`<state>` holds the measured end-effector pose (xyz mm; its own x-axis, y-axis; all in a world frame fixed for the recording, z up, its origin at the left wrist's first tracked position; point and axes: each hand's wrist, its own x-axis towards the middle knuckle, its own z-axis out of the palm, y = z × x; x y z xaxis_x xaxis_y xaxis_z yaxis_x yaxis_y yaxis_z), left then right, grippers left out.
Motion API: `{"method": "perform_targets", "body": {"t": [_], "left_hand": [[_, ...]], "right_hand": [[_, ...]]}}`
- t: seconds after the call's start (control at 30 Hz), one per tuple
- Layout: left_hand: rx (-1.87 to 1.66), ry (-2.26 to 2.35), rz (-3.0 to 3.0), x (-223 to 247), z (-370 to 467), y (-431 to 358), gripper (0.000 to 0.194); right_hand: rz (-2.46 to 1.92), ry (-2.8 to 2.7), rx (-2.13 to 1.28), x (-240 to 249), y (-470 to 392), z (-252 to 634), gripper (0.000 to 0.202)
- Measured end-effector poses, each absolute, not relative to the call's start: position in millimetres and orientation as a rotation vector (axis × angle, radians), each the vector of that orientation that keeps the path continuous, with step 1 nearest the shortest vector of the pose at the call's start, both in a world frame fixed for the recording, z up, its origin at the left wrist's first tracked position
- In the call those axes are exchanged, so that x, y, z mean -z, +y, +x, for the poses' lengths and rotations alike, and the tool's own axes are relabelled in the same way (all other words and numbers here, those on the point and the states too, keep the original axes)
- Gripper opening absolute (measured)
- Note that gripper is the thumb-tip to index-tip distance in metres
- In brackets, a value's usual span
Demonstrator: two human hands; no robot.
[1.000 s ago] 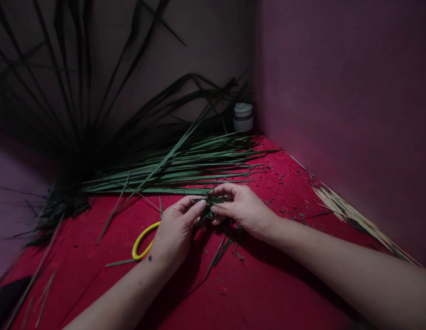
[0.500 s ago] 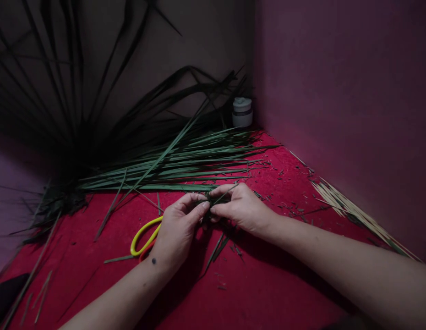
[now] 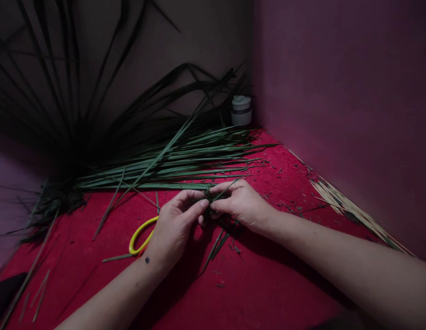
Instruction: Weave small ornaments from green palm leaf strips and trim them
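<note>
We hold a small dark green leaf bundle (image 3: pixel 208 196) between our two hands, right at the grip, over the red floor (image 3: pixel 268 293). Our left hand (image 3: pixel 175 224) pinches its left side between thumb and forefinger, and our right hand (image 3: pixel 245 205) pinches its right side the same way; our fingers hide much of it, so we cannot tell how it is folded. A thin green strip (image 3: pixel 226 189) slants from the grip across our right forefinger. Below the grip we see loose dark strips (image 3: pixel 217 248), though we cannot tell whether they hang or lie. Left of the grip, a yellow handle loop (image 3: pixel 131 246) is partly hidden by our left hand. Just beyond the grip lie long green leaves (image 3: pixel 154 172), with a lidded container (image 3: pixel 241 118) farther behind. Well right of the grip, pale thin sticks (image 3: pixel 353 217) lie along the purple wall (image 3: pixel 336 114).
</note>
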<state>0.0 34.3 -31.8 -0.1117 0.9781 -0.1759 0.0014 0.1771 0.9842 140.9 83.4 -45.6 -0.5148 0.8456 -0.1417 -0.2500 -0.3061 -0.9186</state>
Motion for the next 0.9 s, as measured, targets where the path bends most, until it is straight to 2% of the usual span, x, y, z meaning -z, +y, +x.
{"method": "perform_targets", "body": {"t": [0.2, 0.33, 0.53, 0.77, 0.9], "left_hand": [[-1.205, 1.48, 1.178, 17.6, -6.5, 35.5, 0.025], [-1.225, 1.598, 1.464, 8.7, -9.1, 34.4, 0.028], [-1.204, 1.656, 1.731, -0.2, -12.8, 34.5, 0.011], [-0.901, 1.618, 1.669, 1.6, -18.2, 39.4, 0.013], [-0.845, 1.576, 1.703, 7.8, -19.0, 41.1, 0.01]], "right_hand": [[-0.97, -1.324, -1.821, 47.8, 85.3, 143.1, 0.035], [-0.942, -1.403, -1.854, 46.2, 83.1, 143.7, 0.03], [-0.912, -1.49, -1.87, 47.7, 81.3, 143.4, 0.025], [-0.911, -1.537, -1.907, 42.8, 78.5, 142.5, 0.017], [-0.965, -1.604, -1.889, 40.8, 77.8, 142.1, 0.014]]}}
